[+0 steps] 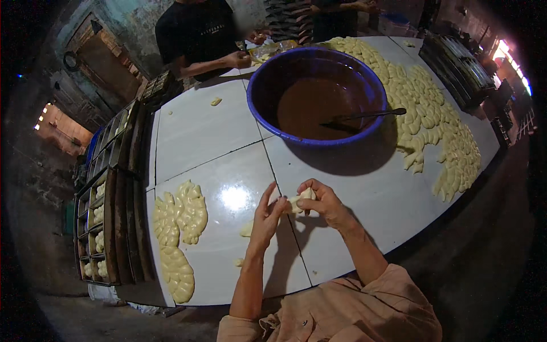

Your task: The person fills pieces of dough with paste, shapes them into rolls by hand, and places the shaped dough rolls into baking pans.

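Observation:
Above the white tiled table [216, 165], a short strip of pale dough [293, 205] stretches between my two hands. My right hand [327, 206] pinches its right end, where the dough bulges up between thumb and fingers. At the other end, my left hand [268, 218] holds the dough by its fingertips, with one finger sticking up and away. A small dough piece [247, 229] lies on the tiles, partly behind my left wrist, and a smaller scrap [238, 262] sits nearer to me.
A blue basin [259, 117] of brown filling, with a dark-handled utensil [376, 113], stands beyond my hands. Many dough pieces [427, 108] cover the right side; flattened dough clusters [182, 214] lie left. Trays with dough balls [98, 216] line the left edge. A co-worker [196, 34] stands across.

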Motion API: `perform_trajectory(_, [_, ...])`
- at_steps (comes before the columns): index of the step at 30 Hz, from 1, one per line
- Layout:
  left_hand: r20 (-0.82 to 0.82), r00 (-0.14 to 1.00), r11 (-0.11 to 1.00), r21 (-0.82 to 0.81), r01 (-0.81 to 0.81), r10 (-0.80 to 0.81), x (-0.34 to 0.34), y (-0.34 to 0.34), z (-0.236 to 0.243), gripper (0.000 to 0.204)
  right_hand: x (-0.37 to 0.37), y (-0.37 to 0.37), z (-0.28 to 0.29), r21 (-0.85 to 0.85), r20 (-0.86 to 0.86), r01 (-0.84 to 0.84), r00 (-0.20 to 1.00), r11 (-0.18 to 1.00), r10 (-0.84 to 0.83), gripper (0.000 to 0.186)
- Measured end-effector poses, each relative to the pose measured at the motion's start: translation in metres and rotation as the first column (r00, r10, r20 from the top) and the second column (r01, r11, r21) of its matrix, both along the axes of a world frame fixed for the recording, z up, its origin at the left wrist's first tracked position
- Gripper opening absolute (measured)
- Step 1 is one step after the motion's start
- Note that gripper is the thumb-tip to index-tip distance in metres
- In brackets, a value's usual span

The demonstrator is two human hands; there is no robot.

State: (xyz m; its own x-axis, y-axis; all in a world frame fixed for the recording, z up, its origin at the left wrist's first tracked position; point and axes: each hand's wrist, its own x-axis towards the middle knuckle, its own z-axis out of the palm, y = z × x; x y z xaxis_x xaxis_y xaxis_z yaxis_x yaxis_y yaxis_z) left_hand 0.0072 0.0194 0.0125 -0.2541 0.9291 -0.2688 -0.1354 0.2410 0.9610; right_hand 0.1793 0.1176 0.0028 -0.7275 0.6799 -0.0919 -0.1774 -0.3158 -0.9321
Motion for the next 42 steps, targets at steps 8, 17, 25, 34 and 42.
perform_trajectory(8, [0.04,0.973,0.972,-0.057,0.228,-0.225,-0.006,0.009,-0.007,0.04,-0.01,-0.004,0.008,-0.019,0.096,-0.065,0.993,0.998,0.066,0.033])
perform_trajectory(17, [-0.111,0.983,0.98,-0.151,0.13,-0.147,-0.022,0.007,0.003,0.029,0.008,0.006,-0.006,0.25,0.434,-0.125,0.901,0.96,0.004,0.025])
perform_trajectory(25, [-0.279,0.926,0.967,-0.066,0.245,-0.253,-0.012,0.018,0.009,0.06,-0.003,0.007,0.002,0.155,0.247,-0.105,0.967,0.982,0.065,0.037])
perform_trajectory(34, [-0.953,0.28,0.947,-0.024,0.319,-0.118,-0.036,0.023,-0.038,0.021,-0.026,0.009,-0.036,0.476,0.411,-0.058,0.897,0.877,-0.164,0.023])
perform_trajectory(42, [-0.978,0.194,0.964,-0.023,0.265,-0.076,-0.02,0.019,-0.068,0.059,-0.013,0.012,-0.033,-0.191,-0.124,-0.059,0.992,0.98,0.035,0.018])
